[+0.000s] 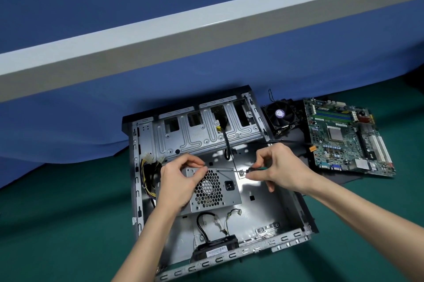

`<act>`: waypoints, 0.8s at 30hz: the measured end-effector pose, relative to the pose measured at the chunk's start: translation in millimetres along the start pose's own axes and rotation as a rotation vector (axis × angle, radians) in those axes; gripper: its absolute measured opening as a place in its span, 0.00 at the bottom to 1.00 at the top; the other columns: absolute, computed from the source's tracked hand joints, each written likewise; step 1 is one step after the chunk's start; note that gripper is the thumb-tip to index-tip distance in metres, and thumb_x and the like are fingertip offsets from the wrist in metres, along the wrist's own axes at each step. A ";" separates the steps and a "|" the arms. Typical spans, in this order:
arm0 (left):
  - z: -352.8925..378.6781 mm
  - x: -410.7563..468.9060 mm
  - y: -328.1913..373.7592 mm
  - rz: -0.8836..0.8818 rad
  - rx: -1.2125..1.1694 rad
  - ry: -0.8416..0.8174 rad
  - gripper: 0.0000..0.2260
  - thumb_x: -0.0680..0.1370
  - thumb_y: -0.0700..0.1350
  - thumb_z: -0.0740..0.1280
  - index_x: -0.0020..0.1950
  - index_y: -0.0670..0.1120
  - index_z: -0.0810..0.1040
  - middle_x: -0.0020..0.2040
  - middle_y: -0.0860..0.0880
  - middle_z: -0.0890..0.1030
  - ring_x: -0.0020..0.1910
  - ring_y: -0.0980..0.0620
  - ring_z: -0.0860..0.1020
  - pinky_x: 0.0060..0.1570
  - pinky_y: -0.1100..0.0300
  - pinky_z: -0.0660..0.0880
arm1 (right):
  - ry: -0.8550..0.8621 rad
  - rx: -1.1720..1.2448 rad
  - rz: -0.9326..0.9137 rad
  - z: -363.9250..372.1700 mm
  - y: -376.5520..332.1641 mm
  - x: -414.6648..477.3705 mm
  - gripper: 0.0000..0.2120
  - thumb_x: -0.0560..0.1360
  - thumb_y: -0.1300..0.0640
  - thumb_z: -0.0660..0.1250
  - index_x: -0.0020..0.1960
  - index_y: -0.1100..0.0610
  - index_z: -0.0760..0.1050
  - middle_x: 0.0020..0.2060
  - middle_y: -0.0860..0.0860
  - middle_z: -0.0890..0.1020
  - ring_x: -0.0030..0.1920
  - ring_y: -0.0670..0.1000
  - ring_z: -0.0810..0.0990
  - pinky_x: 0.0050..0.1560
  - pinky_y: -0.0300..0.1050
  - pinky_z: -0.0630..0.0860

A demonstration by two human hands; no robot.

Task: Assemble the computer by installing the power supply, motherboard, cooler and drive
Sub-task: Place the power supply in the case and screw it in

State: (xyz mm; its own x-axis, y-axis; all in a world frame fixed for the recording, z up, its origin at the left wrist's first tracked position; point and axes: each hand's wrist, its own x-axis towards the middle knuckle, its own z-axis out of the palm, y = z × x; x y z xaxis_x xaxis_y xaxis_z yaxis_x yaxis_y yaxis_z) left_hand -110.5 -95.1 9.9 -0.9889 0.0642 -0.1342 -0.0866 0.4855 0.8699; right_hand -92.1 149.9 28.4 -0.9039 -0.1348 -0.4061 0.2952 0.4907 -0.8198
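Observation:
An open grey computer case [270,203] lies flat on a green mat. Inside it at the left sits the silver power supply [213,192], showing a honeycomb fan grille and a black socket. My left hand [181,180] lies over the supply's left side, its fingertips pinched together at the top edge. A thin screwdriver [231,169] lies level, held by my right hand [277,167], with its tip at the supply's upper right corner. The motherboard [346,137] lies to the right of the case. A black cooler [281,116] with a fan stands between the case and the motherboard.
Yellow and black cables [149,176] bunch at the case's left wall. A black fan unit [215,250] with a label sits at the near edge of the case. A blue cloth [91,107] hangs behind the case. A dark panel [296,142] lies under the motherboard.

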 end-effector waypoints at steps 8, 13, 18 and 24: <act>-3.2 10.9 18.1 0.032 0.301 -0.243 0.13 0.72 0.41 0.74 0.53 0.55 0.81 0.42 0.59 0.80 0.45 0.62 0.77 0.54 0.63 0.72 | -0.081 -0.658 -0.250 -8.5 -26.6 8.0 0.12 0.70 0.57 0.75 0.39 0.51 0.71 0.38 0.49 0.81 0.38 0.48 0.77 0.40 0.43 0.72; 13.2 15.0 35.7 0.082 0.674 -0.354 0.25 0.65 0.62 0.70 0.60 0.57 0.78 0.49 0.58 0.76 0.53 0.54 0.76 0.52 0.62 0.70 | -0.232 -0.017 0.172 -17.5 -45.2 29.7 0.10 0.68 0.67 0.76 0.34 0.66 0.76 0.25 0.58 0.80 0.20 0.49 0.76 0.19 0.35 0.65; 37.1 19.5 35.0 0.456 1.044 -0.353 0.17 0.75 0.62 0.62 0.55 0.53 0.79 0.47 0.56 0.75 0.48 0.51 0.78 0.35 0.58 0.65 | -0.310 0.292 0.514 -16.4 -57.1 41.6 0.12 0.71 0.69 0.72 0.49 0.70 0.72 0.29 0.63 0.81 0.21 0.52 0.75 0.15 0.35 0.63; 34.7 14.2 3.1 0.376 0.961 -0.305 0.04 0.77 0.48 0.66 0.50 0.53 0.79 0.49 0.56 0.75 0.50 0.53 0.77 0.32 0.58 0.58 | -0.358 0.184 0.358 9.3 -53.8 29.7 0.10 0.68 0.64 0.77 0.42 0.65 0.77 0.30 0.58 0.83 0.23 0.50 0.79 0.17 0.35 0.63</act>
State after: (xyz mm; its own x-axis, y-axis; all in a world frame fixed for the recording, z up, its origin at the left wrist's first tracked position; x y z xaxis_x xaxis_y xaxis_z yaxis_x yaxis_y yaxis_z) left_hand -120.6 -62.4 -5.7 -0.8490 0.5022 -0.1646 0.4793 0.8629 0.1603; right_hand -132.0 111.5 56.7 -0.5840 -0.2878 -0.7590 0.6441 0.4048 -0.6491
